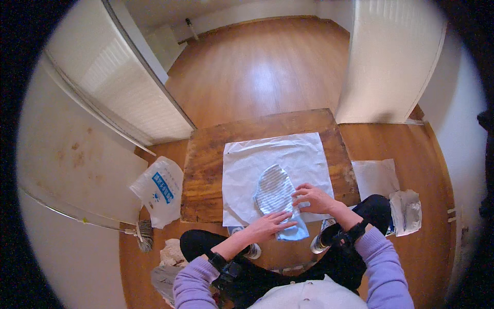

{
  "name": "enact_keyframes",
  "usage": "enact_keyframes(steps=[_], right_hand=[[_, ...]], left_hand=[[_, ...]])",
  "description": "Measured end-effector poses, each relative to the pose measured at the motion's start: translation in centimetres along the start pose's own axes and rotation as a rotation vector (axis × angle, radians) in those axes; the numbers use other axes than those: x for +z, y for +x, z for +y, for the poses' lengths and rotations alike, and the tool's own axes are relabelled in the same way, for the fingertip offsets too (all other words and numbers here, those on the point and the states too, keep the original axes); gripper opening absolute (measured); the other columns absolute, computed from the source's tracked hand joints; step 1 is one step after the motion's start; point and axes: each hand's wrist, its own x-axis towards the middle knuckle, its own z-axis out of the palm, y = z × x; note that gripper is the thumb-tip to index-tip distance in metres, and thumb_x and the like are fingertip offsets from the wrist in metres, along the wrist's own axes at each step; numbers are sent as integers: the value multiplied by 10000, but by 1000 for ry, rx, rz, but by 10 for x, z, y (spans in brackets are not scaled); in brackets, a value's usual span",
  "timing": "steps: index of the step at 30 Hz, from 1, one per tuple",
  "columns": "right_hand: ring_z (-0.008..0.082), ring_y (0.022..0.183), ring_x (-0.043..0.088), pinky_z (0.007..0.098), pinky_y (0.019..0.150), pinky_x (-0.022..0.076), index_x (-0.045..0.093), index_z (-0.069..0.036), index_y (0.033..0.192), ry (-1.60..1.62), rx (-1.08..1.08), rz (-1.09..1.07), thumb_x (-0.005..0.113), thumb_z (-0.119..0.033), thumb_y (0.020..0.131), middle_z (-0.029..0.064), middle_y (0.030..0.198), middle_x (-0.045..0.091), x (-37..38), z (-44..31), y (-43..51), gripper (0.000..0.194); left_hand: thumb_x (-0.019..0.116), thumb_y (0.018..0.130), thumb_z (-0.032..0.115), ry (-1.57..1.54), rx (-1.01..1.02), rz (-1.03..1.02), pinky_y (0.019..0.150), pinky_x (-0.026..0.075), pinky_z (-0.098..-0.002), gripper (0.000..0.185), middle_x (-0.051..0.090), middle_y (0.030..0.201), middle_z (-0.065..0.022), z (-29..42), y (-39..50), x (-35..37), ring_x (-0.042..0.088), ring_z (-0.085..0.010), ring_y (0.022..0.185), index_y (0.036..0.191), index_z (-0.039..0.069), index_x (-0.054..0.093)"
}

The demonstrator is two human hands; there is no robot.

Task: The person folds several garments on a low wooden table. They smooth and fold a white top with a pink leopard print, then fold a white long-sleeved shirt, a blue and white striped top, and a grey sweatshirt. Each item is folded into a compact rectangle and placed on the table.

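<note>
A light-blue and white striped cloth item [273, 186], rounded at its far end, lies on a creased white sheet [247, 162] on the wooden table. Its plain light-blue part [295, 231] hangs past the sheet's near edge. My left hand [270, 228] lies flat across the lower part of the cloth, fingers spread. At the cloth's right edge, my right hand [314, 199] rests with bent fingers touching it; whether the fingertips pinch the fabric cannot be told.
The worn wooden table [204, 166] stands before my knees. On the floor are a white plastic bag [164, 193] and a mop head [145, 236] at left, crumpled cloths [170, 255] near my left knee, and a white sheet [376, 175] and a white package [406, 212] at right.
</note>
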Motion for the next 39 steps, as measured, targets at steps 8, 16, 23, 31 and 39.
enact_keyframes(steps=[8,16,23,31,39], right_hand=[[310,1200,520,408,1029,439,726,-127,1010,75,-83,-16,739,-15,705,78,1223,631,12,6,4,326],[216,664,617,373,624,474,678,-28,960,473,486,109,629,-275,926,145,785,675,39,27,20,254],[202,616,562,347,590,450,614,-1,901,286,486,248,647,-267,923,137,696,608,41,16,30,269],[391,759,637,501,668,476,557,-40,1009,56,543,321,627,-256,904,196,750,637,50,7,35,250],[381,1161,497,449,945,451,492,-102,1322,-143,379,377,650,-245,885,203,1289,507,35,-8,42,486]], left_hand=[[587,922,73,-625,-402,126,851,494,-329,378,664,1037,-64,-29,-12,14,624,-204,964,1296,35,563],[573,982,333,-1297,-903,754,636,429,-259,300,584,857,23,-82,-2,28,525,-89,727,1111,66,613],[719,861,119,-890,-682,838,742,514,-298,496,658,1009,-50,-77,7,29,622,-129,886,1295,35,493],[720,808,77,-527,-845,837,755,513,-343,563,638,1009,-132,-63,13,15,645,-220,860,1316,58,478],[677,819,110,312,-388,549,1012,406,-444,479,546,1234,-131,-59,12,13,480,-334,1247,1270,87,517]])
